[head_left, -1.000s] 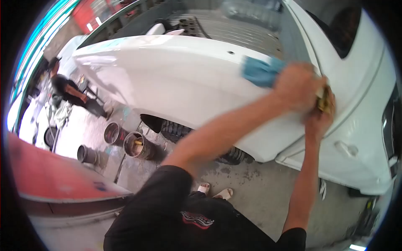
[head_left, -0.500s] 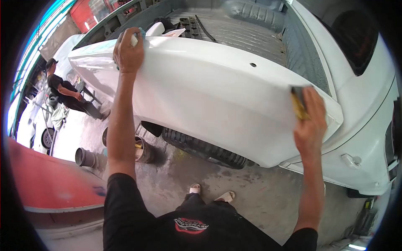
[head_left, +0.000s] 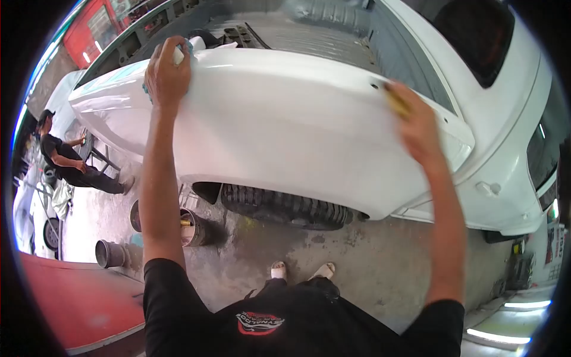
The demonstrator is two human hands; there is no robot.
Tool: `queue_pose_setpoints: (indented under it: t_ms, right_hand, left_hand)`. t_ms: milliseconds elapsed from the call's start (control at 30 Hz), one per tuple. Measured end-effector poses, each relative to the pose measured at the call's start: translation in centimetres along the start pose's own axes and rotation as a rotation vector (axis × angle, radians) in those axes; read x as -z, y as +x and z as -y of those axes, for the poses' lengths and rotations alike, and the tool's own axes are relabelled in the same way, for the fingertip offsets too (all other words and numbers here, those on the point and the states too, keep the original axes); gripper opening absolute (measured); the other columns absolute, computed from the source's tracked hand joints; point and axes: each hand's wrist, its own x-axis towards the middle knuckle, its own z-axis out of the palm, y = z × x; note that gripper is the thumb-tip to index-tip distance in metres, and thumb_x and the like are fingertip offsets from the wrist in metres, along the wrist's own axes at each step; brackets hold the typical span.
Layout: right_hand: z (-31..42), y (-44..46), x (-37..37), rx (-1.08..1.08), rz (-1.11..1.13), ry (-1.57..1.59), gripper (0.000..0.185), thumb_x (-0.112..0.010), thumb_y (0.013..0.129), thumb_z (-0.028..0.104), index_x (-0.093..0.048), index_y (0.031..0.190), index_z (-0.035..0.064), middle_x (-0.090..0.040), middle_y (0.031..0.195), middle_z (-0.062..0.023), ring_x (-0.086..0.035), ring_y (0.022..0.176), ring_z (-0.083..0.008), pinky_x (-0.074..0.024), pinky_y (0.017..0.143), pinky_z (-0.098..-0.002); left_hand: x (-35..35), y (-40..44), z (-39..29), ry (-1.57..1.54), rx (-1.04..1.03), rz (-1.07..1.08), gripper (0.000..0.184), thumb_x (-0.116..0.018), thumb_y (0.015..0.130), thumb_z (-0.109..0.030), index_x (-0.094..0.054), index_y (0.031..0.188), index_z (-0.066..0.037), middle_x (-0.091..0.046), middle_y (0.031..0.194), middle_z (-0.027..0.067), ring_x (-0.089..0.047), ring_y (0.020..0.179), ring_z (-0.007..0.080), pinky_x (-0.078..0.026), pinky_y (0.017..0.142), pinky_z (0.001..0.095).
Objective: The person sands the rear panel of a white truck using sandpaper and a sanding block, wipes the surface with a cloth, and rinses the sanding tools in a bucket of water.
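The white side panel (head_left: 267, 119) of a pickup truck spans the view in front of me. At the panel's upper left, my left hand (head_left: 169, 74) is closed on a blue cloth (head_left: 189, 50), mostly hidden under the palm; a small whitish piece (head_left: 178, 56) shows by the fingers. On the right, my right hand (head_left: 418, 122) grips a yellow and dark block (head_left: 396, 102) against the panel's upper part, just right of a small dark hole (head_left: 374, 86). This hand is blurred by motion.
A dark tire (head_left: 282, 207) sits below the panel. Buckets (head_left: 110, 254) stand on the floor at the lower left, near a red panel (head_left: 77, 297). Another person (head_left: 65, 160) is at the far left. The grey truck bed (head_left: 309, 35) lies behind the panel.
Both hands were together at the right a second ago; my left hand has since moved far left with the cloth. My right hand and its block have shifted up and left since half a second ago.
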Motion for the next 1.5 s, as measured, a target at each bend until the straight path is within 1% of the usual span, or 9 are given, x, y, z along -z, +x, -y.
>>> queue_pose_setpoints:
  t_ms: [167, 433, 600, 767, 833, 933, 1067, 1300, 1500]
  right_hand:
    - [-0.6, -1.6, 5.1, -0.377, 0.029, -0.156, 0.033, -0.057, 0.095, 0.009, -0.063, 0.127, 0.0022, -0.066, 0.125, -0.0178, -0.064, 0.117, -0.0288, -0.0477, 0.102, -0.0368]
    - [19.1, 13.9, -14.8, 0.152, 0.416, -0.072, 0.022, -0.052, 0.081, 0.008, -0.064, 0.096, -0.0031, -0.067, 0.101, -0.0190, -0.065, 0.099, -0.0333, -0.0503, 0.091, -0.0433]
    - [7.3, 2.0, -5.9, 0.344, -0.082, -0.059, 0.039, -0.051, 0.079, 0.002, -0.064, 0.116, -0.0020, -0.064, 0.123, -0.0190, -0.058, 0.120, -0.0340, -0.0430, 0.107, -0.0401]
    - [-8.2, -9.4, 8.5, -0.056, -0.221, -0.541, 0.037, -0.063, 0.090, 0.001, -0.060, 0.127, 0.0005, -0.057, 0.134, -0.0168, -0.060, 0.120, -0.0293, -0.0466, 0.106, -0.0382]
    - [-5.7, -8.4, 3.6, -0.259, -0.389, -0.065, 0.043, -0.061, 0.091, 0.002, -0.054, 0.133, -0.0013, -0.050, 0.142, -0.0191, -0.055, 0.126, -0.0327, -0.0450, 0.107, -0.0401]
    - [5.1, -2.6, -8.8, 0.248, -0.205, -0.321, 0.057, -0.049, 0.088, 0.007, -0.042, 0.144, -0.0038, -0.042, 0.146, -0.0281, -0.037, 0.140, -0.0426, -0.0212, 0.120, -0.0525]
    - [13.2, 2.1, -14.6, 0.407, -0.202, -0.230, 0.048, -0.050, 0.086, 0.009, -0.055, 0.132, -0.0068, -0.052, 0.140, -0.0253, -0.050, 0.131, -0.0396, -0.0333, 0.116, -0.0480]
    - [-4.2, -13.3, 1.7, 0.350, 0.084, -0.692, 0.052, -0.050, 0.085, -0.006, -0.054, 0.137, -0.0026, -0.049, 0.146, -0.0209, -0.041, 0.140, -0.0370, -0.0286, 0.117, -0.0527]
    - [8.6, -1.1, -9.2, 0.576, 0.134, -0.394, 0.054, -0.049, 0.084, 0.003, -0.050, 0.137, -0.0069, -0.049, 0.144, -0.0228, -0.046, 0.135, -0.0398, -0.0323, 0.116, -0.0510]
  left_hand:
    - [-0.4, 0.1, -0.1, 0.005, 0.038, -0.090, 0.012, -0.070, 0.084, -0.020, -0.067, 0.096, -0.021, -0.067, 0.087, 0.0044, -0.066, 0.079, 0.0315, -0.051, 0.066, 0.0429]
    - [-0.2, -0.5, 0.6, 0.064, 0.012, -0.014, 0.018, -0.066, 0.083, -0.016, -0.065, 0.101, -0.019, -0.065, 0.090, 0.0058, -0.065, 0.086, 0.0329, -0.051, 0.072, 0.0431]
    - [0.1, -0.2, -0.3, 0.017, 0.028, -0.057, 0.015, -0.065, 0.091, -0.020, -0.066, 0.105, -0.017, -0.070, 0.100, 0.0084, -0.068, 0.089, 0.0337, -0.052, 0.073, 0.0440]
    - [-0.2, -0.2, -0.9, 0.033, 0.074, -0.013, 0.014, -0.064, 0.092, -0.023, -0.067, 0.105, -0.019, -0.070, 0.100, 0.0074, -0.068, 0.088, 0.0332, -0.052, 0.072, 0.0431]
    - [0.1, -0.1, -0.8, 0.049, 0.066, -0.025, 0.014, -0.064, 0.092, -0.023, -0.067, 0.105, -0.019, -0.070, 0.100, 0.0075, -0.068, 0.088, 0.0334, -0.052, 0.072, 0.0432]
    - [0.1, -0.3, -0.8, 0.058, 0.044, -0.020, 0.013, -0.064, 0.092, -0.023, -0.067, 0.104, -0.018, -0.070, 0.100, 0.0079, -0.067, 0.087, 0.0340, -0.052, 0.073, 0.0433]
    - [0.1, -0.3, -0.7, 0.059, 0.016, -0.019, 0.013, -0.064, 0.092, -0.023, -0.067, 0.103, -0.018, -0.070, 0.101, 0.0082, -0.067, 0.088, 0.0343, -0.052, 0.073, 0.0433]
    - [-0.9, -0.4, 0.4, 0.099, 0.068, -0.094, 0.013, -0.065, 0.087, -0.026, -0.067, 0.100, -0.024, -0.070, 0.101, 0.0039, -0.067, 0.091, 0.0327, -0.053, 0.074, 0.0433]
    - [0.0, -0.2, -3.3, 0.015, 0.076, -0.050, 0.014, -0.066, 0.089, -0.020, -0.064, 0.100, -0.013, -0.068, 0.097, 0.0114, -0.066, 0.087, 0.0365, -0.051, 0.073, 0.0455]
